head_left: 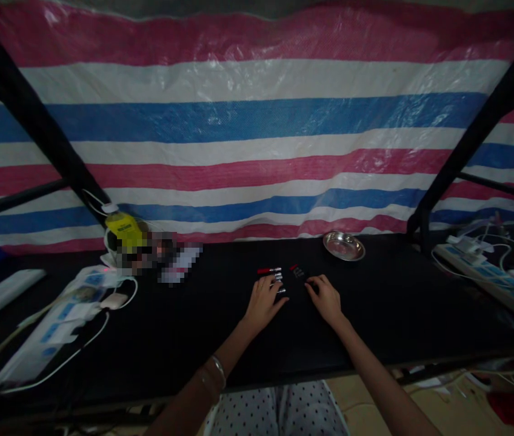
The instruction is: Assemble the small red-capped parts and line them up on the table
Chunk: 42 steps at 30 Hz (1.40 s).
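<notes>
My left hand (263, 299) rests palm down over a short row of small tubes (270, 270) with red bodies and shiny silver ends. Its fingers are stretched out and the thumb stands apart; the fingers cover part of the row. To the right, my right hand (326, 298) is on the black tabletop with its thumb and forefinger close together. Just beyond those fingertips lie several small dark pieces (298, 272), one with a red end. Whatever the right fingertips pinch is too small and dark to name.
A shiny metal dish (344, 246) stands at the back right. Power strips with plugs and cables lie on the left (63, 324) and right (496, 275). A yellow-labelled bottle (125, 229) is at the back left. Striped plastic sheeting (257, 121) hangs behind the black table (170, 345).
</notes>
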Each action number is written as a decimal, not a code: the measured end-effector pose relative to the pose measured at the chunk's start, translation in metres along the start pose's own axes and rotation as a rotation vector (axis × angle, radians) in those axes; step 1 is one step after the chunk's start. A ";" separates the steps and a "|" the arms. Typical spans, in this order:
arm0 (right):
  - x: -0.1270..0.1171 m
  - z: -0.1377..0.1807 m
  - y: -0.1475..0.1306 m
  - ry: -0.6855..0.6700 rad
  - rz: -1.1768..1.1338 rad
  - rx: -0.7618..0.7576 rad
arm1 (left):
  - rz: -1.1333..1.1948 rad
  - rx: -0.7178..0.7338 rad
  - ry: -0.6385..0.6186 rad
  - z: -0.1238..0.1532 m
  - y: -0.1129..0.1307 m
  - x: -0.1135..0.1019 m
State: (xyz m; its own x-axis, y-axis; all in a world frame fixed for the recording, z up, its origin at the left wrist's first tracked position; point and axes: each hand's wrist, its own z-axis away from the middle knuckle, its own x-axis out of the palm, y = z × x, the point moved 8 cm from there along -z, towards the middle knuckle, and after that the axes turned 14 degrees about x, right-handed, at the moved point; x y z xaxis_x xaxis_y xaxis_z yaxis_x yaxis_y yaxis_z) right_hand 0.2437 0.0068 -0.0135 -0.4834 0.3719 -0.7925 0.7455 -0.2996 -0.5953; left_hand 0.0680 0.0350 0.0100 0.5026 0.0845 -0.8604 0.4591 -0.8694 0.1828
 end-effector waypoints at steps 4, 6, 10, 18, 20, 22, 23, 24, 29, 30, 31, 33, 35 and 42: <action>0.002 -0.007 -0.001 0.003 -0.101 -0.015 | -0.022 0.021 -0.020 -0.015 0.002 0.012; -0.002 -0.009 0.003 0.033 -0.207 -0.011 | -0.041 0.011 -0.015 -0.020 0.003 0.013; -0.014 -0.014 0.021 0.161 -0.468 0.088 | -0.083 0.020 -0.027 -0.025 0.008 0.013; -0.006 -0.020 0.034 0.125 -0.682 0.160 | -0.116 0.040 -0.070 -0.044 0.025 0.033; -0.007 -0.020 0.038 0.151 -0.716 0.171 | -0.116 0.019 -0.092 -0.047 0.029 0.040; -0.008 -0.020 0.041 0.165 -0.755 0.178 | -0.115 -0.001 -0.112 -0.047 0.032 0.044; -0.007 -0.020 0.042 0.165 -0.770 0.180 | -0.115 -0.006 -0.116 -0.047 0.033 0.045; -0.007 -0.020 0.043 0.163 -0.779 0.180 | -0.113 -0.010 -0.115 -0.046 0.033 0.045; -0.004 -0.018 0.043 0.125 -0.806 0.182 | -0.070 -0.009 -0.115 -0.040 0.034 0.042; -0.004 -0.017 0.043 0.110 -0.814 0.184 | -0.057 -0.007 -0.114 -0.039 0.034 0.041; -0.003 -0.016 0.043 0.100 -0.821 0.187 | -0.044 -0.003 -0.112 -0.038 0.035 0.039; -0.002 -0.012 0.042 0.097 -0.829 0.196 | -0.022 0.005 -0.099 -0.036 0.036 0.037; -0.001 -0.007 0.040 0.109 -0.822 0.202 | -0.011 0.014 -0.088 -0.033 0.038 0.035; 0.003 0.005 0.027 0.070 -0.759 0.166 | 0.001 -0.025 -0.089 -0.018 0.041 0.039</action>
State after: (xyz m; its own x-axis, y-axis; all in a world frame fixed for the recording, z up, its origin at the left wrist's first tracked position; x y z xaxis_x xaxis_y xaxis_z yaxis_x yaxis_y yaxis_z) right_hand 0.2597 -0.0049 -0.0324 -0.7997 0.5804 -0.1538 0.1416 -0.0666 -0.9877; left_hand 0.1200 0.0113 -0.0071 0.4365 0.0389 -0.8989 0.4770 -0.8571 0.1946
